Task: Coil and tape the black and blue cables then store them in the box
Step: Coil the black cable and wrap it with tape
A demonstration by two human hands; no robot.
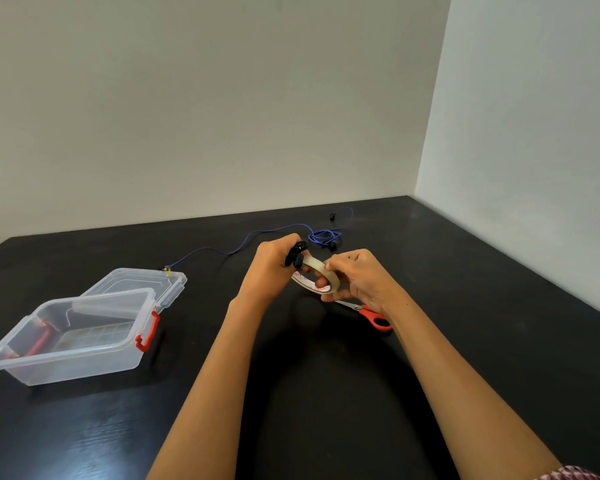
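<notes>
The left hand (271, 268) is clenched around the coiled black cable (296, 253), while the right hand (355, 277) has its fingers (321, 281) grasping the tape roll (315, 276) just beside it. The blue cable (323, 236) lies uncoiled at 12 o'clock on the surface (326, 393); the open box (73, 336) waits at 9 o'clock, scissors (369, 315) at 4. A loosened left grip would likely spring the coil open; tape might fold onto itself

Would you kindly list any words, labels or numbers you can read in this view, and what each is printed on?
Nothing can be read.
Tape roll, held in both hands: red printing on its inner core, too blurred to read.
Clear box, scissors, cables: no visible text.
</notes>
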